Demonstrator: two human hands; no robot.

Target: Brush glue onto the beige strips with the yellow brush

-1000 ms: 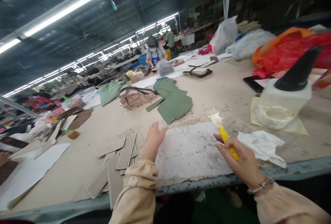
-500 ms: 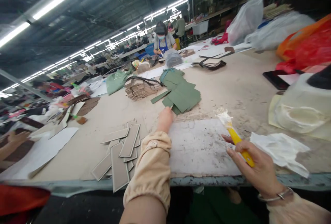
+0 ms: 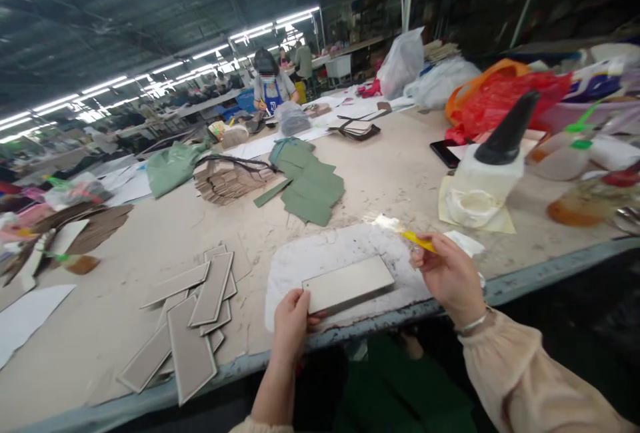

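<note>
My left hand (image 3: 291, 323) pinches the left end of a pale rectangular panel (image 3: 350, 284), held tilted over a stained white sheet (image 3: 290, 260) at the table's front edge. In my right hand (image 3: 450, 276) is a yellow-handled brush (image 3: 419, 241); its bristles, coated in white paste, point left above the sheet's far side. Beyond the sheet lies a fanned pile of green pieces (image 3: 313, 186). To the left of my left hand is a loose heap of grey-beige panels with light borders (image 3: 193, 346).
A white bottle with a black nozzle (image 3: 487, 183) stands on a yellowish pad at right, near a phone (image 3: 445, 152) and glue bottles (image 3: 585, 200). Bundled brown pieces (image 3: 230, 180) lie further back. A person in a blue apron (image 3: 273, 90) works across the table.
My left hand has come back from the green pile to the table's front edge and now holds a pale panel. The brush has turned from upright to pointing left. The view has swung right.
</note>
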